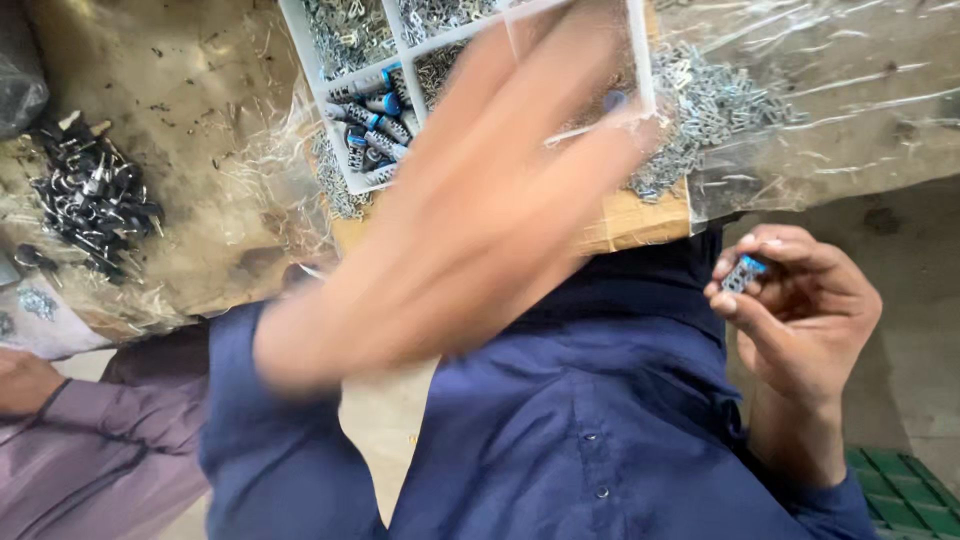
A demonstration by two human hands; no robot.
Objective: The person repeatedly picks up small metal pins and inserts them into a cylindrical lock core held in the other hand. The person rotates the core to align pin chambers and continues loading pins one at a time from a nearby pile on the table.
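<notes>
At the far left edge of the frame, low down, another person's hand rests above a mauve sleeve. Above it, in the upper left, a heap of dark metal parts lies on a dusty, plastic-covered table. A small patch of silvery bits sits just below that heap.

Moving toward the middle, a white divided tray occupies the top of the frame. Its compartments hold small silver metal pieces, and one lower compartment holds blue-capped cylindrical parts. The tray rests on a brown board, with more loose silver pieces spread under clear plastic at its right.

The left hand crosses the centre of the frame, heavily blurred, fingers stretched out flat and open over the tray; whether it touches anything cannot be told. Its blue sleeve runs down to the lower left, and the dark blue shirt fills the bottom centre.

At the right, the right hand is curled, pinching a small blue-capped metal part between thumb and fingertips, well apart from the tray. A green crate shows in the lower right corner.
</notes>
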